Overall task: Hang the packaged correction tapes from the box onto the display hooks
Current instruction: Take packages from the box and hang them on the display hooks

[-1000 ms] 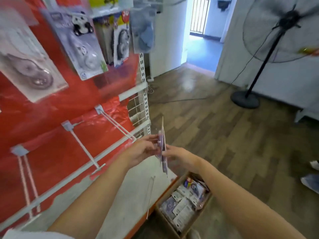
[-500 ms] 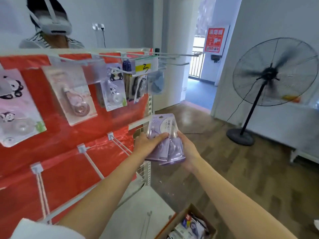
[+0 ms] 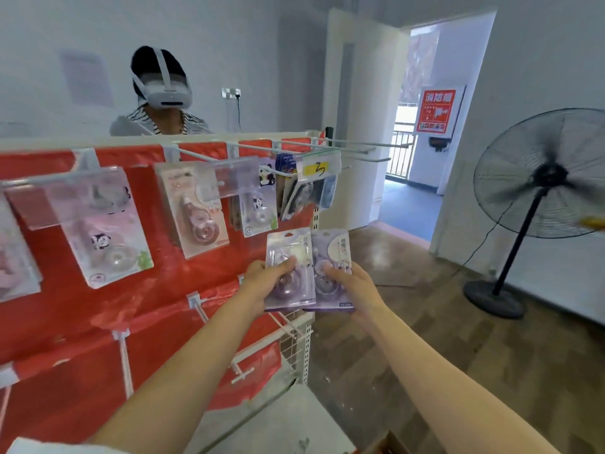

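Fingers of the left hand point(image 3: 262, 283) are curling round the lower half of one purple correction tape pack point(image 3: 289, 268), thumb lying across its clear blister, while the right hand point(image 3: 352, 286) is pinching a second purple pack point(image 3: 334, 257) the same way, thumb on the front. Both packs are sitting upright and overlapping at about the centre of view, just below the hanging packs at 12 o'clock and right of the red display panel point(image 3: 82, 306). Bare white display hooks point(image 3: 360, 147) are jutting out at 1 o'clock along the top rail; more empty ones are showing at 7 and 8 o'clock. A corner of the cardboard box point(image 3: 389, 445) is peeking in at 5 o'clock.

These blister cards are probably light and fairly stiff, with glossy plastic that could slide between fingers. Holding low on the card, as both hands are doing, is leaving the hang hole at the top free for a hook.
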Action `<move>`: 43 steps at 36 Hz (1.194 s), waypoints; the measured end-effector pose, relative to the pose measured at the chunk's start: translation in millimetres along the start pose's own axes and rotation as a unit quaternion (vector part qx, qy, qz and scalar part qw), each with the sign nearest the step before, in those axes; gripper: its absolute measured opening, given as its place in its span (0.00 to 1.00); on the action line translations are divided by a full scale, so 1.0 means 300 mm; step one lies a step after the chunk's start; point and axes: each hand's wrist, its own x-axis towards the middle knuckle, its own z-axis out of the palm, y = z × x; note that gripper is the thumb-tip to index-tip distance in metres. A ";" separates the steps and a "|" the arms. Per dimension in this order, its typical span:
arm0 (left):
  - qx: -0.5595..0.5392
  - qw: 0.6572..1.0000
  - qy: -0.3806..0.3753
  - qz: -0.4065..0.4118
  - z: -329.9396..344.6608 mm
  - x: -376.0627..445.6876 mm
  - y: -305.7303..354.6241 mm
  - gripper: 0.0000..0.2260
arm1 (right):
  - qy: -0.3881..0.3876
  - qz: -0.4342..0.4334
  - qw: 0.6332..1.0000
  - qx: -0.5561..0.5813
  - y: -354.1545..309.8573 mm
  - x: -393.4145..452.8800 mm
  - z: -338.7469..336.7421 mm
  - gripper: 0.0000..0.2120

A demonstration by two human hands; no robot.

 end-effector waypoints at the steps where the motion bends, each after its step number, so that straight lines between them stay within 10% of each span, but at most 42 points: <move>1: 0.001 1.000 0.006 0.001 -0.009 0.005 0.000 0.13 | 0.004 -0.002 1.000 0.003 -0.001 0.000 0.002 0.15; 16: 0.030 0.996 0.077 0.018 -0.014 -0.075 -0.008 0.01 | -0.003 0.031 0.999 0.007 -0.061 -0.011 -0.025 0.11; 33: -0.068 0.996 -0.050 0.034 0.296 -0.337 -0.067 0.21 | -0.143 0.060 0.988 -0.026 -0.071 -0.242 -0.195 0.09; 43: -0.069 0.993 0.077 0.053 0.316 -0.506 -0.117 0.09 | -0.171 0.124 0.978 -0.002 -0.053 -0.349 -0.266 0.14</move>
